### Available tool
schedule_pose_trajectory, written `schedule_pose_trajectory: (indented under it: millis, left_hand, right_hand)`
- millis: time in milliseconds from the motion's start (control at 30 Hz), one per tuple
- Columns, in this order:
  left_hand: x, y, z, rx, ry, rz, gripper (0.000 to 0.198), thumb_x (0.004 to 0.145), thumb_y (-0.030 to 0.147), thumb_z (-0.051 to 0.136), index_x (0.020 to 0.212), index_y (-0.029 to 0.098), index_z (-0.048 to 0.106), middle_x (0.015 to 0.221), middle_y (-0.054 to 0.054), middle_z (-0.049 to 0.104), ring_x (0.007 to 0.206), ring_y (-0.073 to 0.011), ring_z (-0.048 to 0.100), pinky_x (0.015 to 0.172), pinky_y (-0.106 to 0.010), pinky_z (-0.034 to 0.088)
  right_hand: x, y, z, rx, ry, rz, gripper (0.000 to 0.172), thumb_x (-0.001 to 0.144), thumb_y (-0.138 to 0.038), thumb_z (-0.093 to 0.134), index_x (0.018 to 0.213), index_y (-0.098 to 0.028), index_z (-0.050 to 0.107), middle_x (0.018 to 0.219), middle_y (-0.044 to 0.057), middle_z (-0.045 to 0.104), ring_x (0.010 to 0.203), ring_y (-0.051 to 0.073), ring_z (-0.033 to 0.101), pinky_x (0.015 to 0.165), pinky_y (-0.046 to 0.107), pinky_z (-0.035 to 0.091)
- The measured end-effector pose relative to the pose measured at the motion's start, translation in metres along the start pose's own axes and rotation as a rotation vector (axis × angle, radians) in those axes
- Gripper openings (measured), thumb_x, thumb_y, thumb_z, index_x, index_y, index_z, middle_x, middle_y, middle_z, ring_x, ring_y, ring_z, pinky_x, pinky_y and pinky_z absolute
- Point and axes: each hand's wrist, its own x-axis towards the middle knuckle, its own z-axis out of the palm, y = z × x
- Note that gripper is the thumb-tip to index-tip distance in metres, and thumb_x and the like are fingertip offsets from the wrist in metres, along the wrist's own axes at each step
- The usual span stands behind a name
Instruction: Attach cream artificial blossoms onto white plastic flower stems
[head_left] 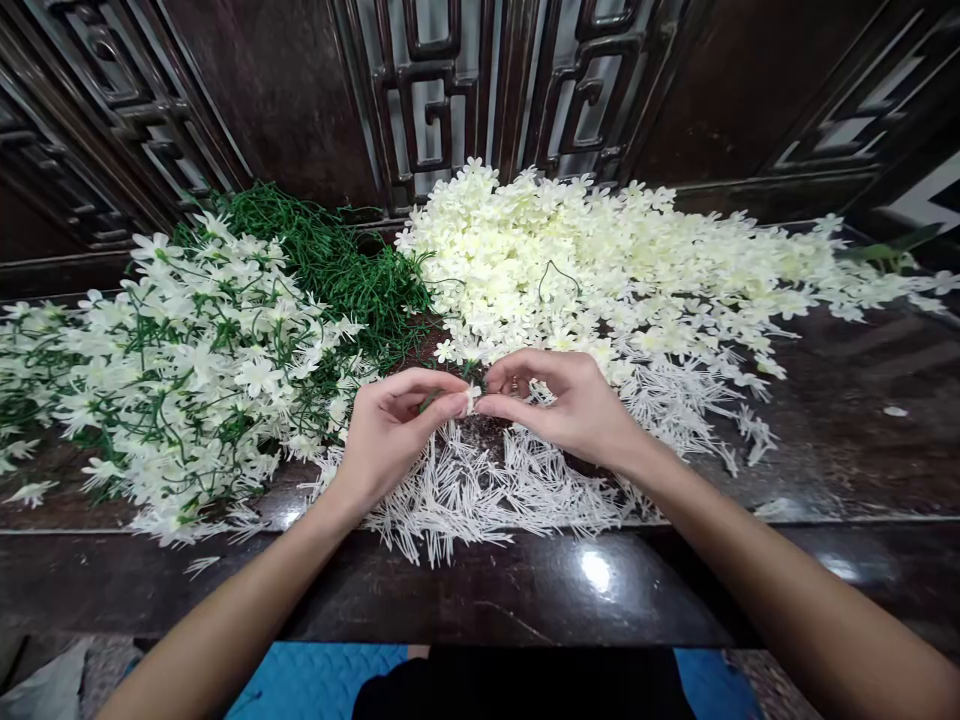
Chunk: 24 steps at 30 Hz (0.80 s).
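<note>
A small white artificial flower (pixel 472 397) is between the fingertips of both hands, above the middle of the table. My left hand (pixel 397 425) pinches it with thumb and index finger, and a bit of green stem shows by those fingers. From the other side my right hand (pixel 574 405) closes its thumb and index finger at the flower; the exact contact there is too small to make out. Below both hands lies a spread of thin white flower stamens (pixel 465 495). Just beyond them is a pile of loose cream-white flower heads (pixel 555 250).
On the left lies a heap of assembled white flowers with green stems (pixel 202 370). Behind it is a tangle of bare green stems (pixel 322 260). The dark glossy wooden table (pixel 847 400) backs onto a carved lattice panel (pixel 442 90). Blue padding (pixel 322 680) shows below the front edge.
</note>
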Motion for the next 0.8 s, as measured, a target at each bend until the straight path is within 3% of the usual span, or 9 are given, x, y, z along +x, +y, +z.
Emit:
schedule_pose_trajectory:
  millis: [133, 267, 400, 600, 800]
  left_hand:
    - [0.002, -0.003, -0.003, -0.025, 0.064, -0.021, 0.008, 0.078, 0.023, 0.071, 0.085, 0.021, 0.071, 0.088, -0.005, 0.072, 0.077, -0.0154, 0.066, 0.073, -0.028, 0.056]
    - [0.002, -0.006, -0.004, -0.007, 0.07, -0.046, 0.011, 0.08, 0.024, 0.069, 0.09, 0.021, 0.072, 0.093, -0.005, 0.072, 0.082, -0.0147, 0.066, 0.077, -0.027, 0.055]
    - [0.003, -0.006, -0.004, -0.038, 0.066, -0.072, 0.011, 0.079, 0.024, 0.069, 0.089, 0.02, 0.071, 0.089, -0.005, 0.072, 0.079, -0.0146, 0.066, 0.075, -0.027, 0.055]
    - [0.004, -0.009, -0.005, -0.084, -0.007, -0.095, 0.008, 0.079, 0.022, 0.069, 0.087, 0.02, 0.071, 0.082, -0.004, 0.072, 0.073, -0.0131, 0.067, 0.075, -0.027, 0.055]
    - [0.002, -0.009, -0.003, -0.1, -0.061, -0.108, 0.007, 0.079, 0.019, 0.068, 0.085, 0.02, 0.071, 0.074, 0.0, 0.072, 0.07, -0.0109, 0.066, 0.073, -0.025, 0.054]
  right_hand:
    - [-0.002, 0.01, 0.001, -0.418, -0.156, -0.046, 0.016, 0.085, -0.029, 0.061, 0.094, -0.019, 0.071, 0.098, 0.01, 0.065, 0.1, 0.028, 0.057, 0.087, 0.051, 0.048]
    - [-0.003, 0.017, 0.003, -0.51, -0.21, -0.091, 0.016, 0.088, -0.021, 0.055, 0.085, -0.018, 0.07, 0.095, 0.01, 0.063, 0.1, 0.028, 0.054, 0.088, 0.05, 0.047]
    - [-0.001, 0.008, 0.0, -0.395, -0.162, -0.064, 0.012, 0.084, -0.017, 0.054, 0.085, -0.017, 0.066, 0.094, 0.009, 0.065, 0.092, 0.024, 0.06, 0.085, 0.047, 0.051]
    - [-0.001, -0.009, -0.004, 0.009, -0.12, -0.013, 0.008, 0.084, -0.019, 0.056, 0.084, -0.016, 0.064, 0.072, 0.003, 0.065, 0.063, 0.015, 0.061, 0.056, 0.032, 0.055]
    - [-0.002, -0.014, 0.001, 0.084, -0.101, -0.046, 0.009, 0.083, -0.019, 0.057, 0.081, -0.018, 0.066, 0.073, 0.003, 0.068, 0.064, 0.014, 0.063, 0.059, 0.032, 0.055]
